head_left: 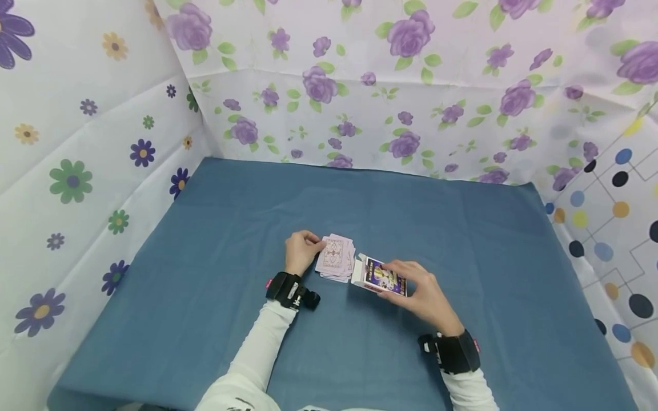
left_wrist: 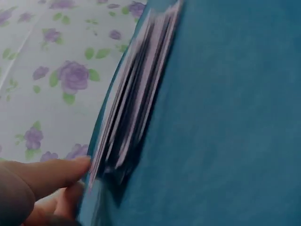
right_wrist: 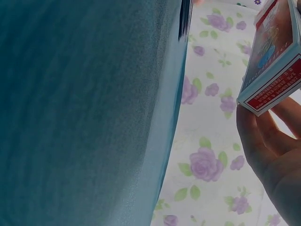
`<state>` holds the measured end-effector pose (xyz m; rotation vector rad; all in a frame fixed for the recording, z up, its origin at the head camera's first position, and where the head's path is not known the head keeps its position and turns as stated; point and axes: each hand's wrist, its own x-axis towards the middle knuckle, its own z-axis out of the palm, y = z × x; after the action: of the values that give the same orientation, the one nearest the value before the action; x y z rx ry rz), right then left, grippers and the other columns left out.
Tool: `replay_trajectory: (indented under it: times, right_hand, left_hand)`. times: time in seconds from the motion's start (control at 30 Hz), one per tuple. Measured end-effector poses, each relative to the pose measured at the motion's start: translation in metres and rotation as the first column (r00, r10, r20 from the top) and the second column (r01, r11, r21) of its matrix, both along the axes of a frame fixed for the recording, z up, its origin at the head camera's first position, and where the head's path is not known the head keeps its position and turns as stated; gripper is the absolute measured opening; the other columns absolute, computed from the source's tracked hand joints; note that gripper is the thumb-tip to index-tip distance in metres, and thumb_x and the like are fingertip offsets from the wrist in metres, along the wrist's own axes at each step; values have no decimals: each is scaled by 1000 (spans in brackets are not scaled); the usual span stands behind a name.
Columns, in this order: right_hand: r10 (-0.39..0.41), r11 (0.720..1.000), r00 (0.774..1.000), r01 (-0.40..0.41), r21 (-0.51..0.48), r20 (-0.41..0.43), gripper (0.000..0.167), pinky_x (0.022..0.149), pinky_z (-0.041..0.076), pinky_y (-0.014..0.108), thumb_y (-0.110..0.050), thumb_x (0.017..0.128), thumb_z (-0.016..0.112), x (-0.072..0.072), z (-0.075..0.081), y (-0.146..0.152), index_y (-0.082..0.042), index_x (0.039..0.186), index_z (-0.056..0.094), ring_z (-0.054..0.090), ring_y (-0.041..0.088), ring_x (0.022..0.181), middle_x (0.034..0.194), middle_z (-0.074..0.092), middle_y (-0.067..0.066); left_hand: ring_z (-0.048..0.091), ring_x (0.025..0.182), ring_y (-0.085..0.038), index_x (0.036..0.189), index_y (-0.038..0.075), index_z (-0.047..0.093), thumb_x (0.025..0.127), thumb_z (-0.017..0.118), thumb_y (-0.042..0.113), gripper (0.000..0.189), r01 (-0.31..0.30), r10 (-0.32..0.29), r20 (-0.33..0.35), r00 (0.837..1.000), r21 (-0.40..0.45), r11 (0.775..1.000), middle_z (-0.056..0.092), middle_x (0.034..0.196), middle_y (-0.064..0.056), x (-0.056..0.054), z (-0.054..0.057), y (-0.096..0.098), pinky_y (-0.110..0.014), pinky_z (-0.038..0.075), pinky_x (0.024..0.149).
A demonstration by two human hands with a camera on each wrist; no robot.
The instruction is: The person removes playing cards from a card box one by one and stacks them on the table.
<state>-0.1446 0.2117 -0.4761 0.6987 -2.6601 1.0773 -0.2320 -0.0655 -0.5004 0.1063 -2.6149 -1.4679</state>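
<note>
A loose stack of playing cards (head_left: 334, 256), pink-backed with a brown pattern, lies on the blue cloth. My left hand (head_left: 302, 251) is at the stack's left edge, its fingertips pinching the edge of the uppermost cards. In the left wrist view the playing cards (left_wrist: 136, 94) show edge-on, uneven, with gaps between them. To the right of the stack, my right hand (head_left: 424, 291) grips a card box (head_left: 384, 278) between thumb and fingers. Its open flap (head_left: 358, 270) points toward the cards. In the right wrist view the box (right_wrist: 275, 70) shows a red-and-white printed end.
A blue cloth (head_left: 205, 319) covers the table. Behind it hangs a white sheet with purple roses (head_left: 319, 85); flowered and dotted sheets (head_left: 612, 251) close off the sides. Both wrists wear black camera straps (head_left: 284, 290).
</note>
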Motion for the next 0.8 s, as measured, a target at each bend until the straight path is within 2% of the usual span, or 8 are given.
replay_trajectory:
  times: [0.07,0.13,0.23,0.3,0.33,0.4,0.63,0.8]
  right_hand:
    - [0,1000,1000,0,0,2,52,88,50,44,-35,76,83,0,0,0,-24,124,66,59,18,116,122,66,0]
    - [-1,1000,1000,1,5,-1,53,87,50,43,-36,76,83,1,-1,0,-24,124,66,59,19,116,122,66,1]
    - [6,1000,1000,-5,2,-16,53,86,51,43,-34,76,83,1,-2,-1,-24,125,66,59,19,115,122,66,1]
    - [19,1000,999,-19,-1,-28,53,85,51,42,-33,76,83,0,-2,-1,-23,125,65,58,19,115,122,65,1]
    - [29,1000,999,-29,-1,-36,53,84,51,42,-32,76,83,0,-2,-2,-23,126,65,58,19,115,123,65,2]
    - [43,999,998,-43,-1,-51,54,84,51,41,-31,77,82,1,-1,-2,-22,127,64,58,20,116,123,65,2]
    - [25,1000,995,-27,-11,-98,54,85,50,40,-28,77,83,3,2,-2,-19,127,64,57,19,115,122,65,2]
    - [10,999,995,-13,-31,-103,55,85,49,39,-27,76,83,4,6,-2,-20,127,64,56,18,116,122,65,1]
  left_hand:
    - [47,53,-12,85,6,71,86,73,14,8,73,-73,-66,995,7,997,59,63,-6,5,6,2,-24,36,54]
    - [45,53,-11,87,8,72,87,72,14,7,225,-221,-110,969,24,974,56,63,-4,11,17,5,-23,35,54]
    - [45,56,-10,89,11,75,88,72,18,7,491,-486,-110,867,20,871,57,66,-2,22,41,16,-22,35,55]
    - [46,57,-10,87,13,75,88,72,21,9,597,-595,-80,800,-3,803,59,68,0,31,54,24,-21,36,55]
    - [46,58,-9,85,13,75,88,72,22,10,617,-618,-67,783,-28,786,58,68,1,35,59,29,-20,36,55]
    - [44,56,-8,80,13,73,88,72,25,15,614,-618,-46,785,-70,786,55,65,2,44,67,37,-20,33,53]
    - [34,48,-7,72,9,68,95,62,20,26,514,-523,-18,852,-155,843,36,53,5,59,80,46,-19,24,49]
    - [36,46,-8,67,7,66,91,67,18,26,528,-521,88,849,-157,835,41,53,5,58,83,44,-20,25,47]
